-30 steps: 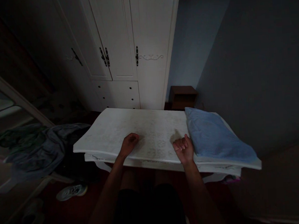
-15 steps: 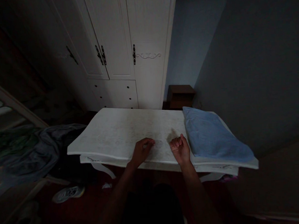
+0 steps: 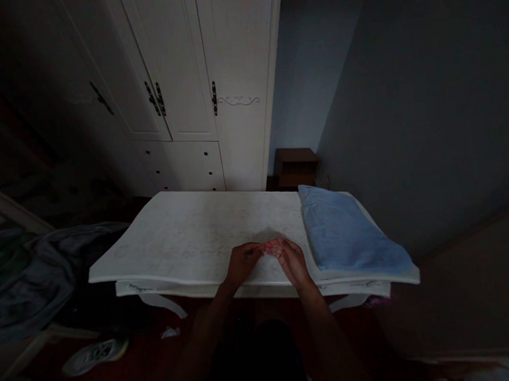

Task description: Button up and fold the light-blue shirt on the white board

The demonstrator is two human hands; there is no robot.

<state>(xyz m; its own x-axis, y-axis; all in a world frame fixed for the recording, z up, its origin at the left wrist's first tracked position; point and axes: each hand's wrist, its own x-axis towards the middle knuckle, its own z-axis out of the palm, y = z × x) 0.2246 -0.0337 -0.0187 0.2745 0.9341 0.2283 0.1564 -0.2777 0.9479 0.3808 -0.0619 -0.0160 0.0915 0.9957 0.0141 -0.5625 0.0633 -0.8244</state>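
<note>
Both hands meet over the front part of a white table (image 3: 187,223) with a worn, marked top. My left hand (image 3: 243,263) is closed in a pinch, thumb and fingertips together. My right hand (image 3: 292,263) has its fingers bent and pressed in against the left fingertips. A small reddish patch shows where the fingertips join; in the dim light I cannot make out whether it is a thing or skin. To the right of my right hand a folded blue cloth (image 3: 347,231) lies flat on the table, apart from the hand.
A white wardrobe (image 3: 243,139) stands behind the table. A small brown cabinet (image 3: 296,156) sits by the wall at the back right. Dark clothes (image 3: 47,266) are heaped at the left, with a shoe (image 3: 96,356) on the red floor below.
My right hand has moved left from beside the blue cloth and now touches my left hand's fingertips. The view has swung a little to the right.
</note>
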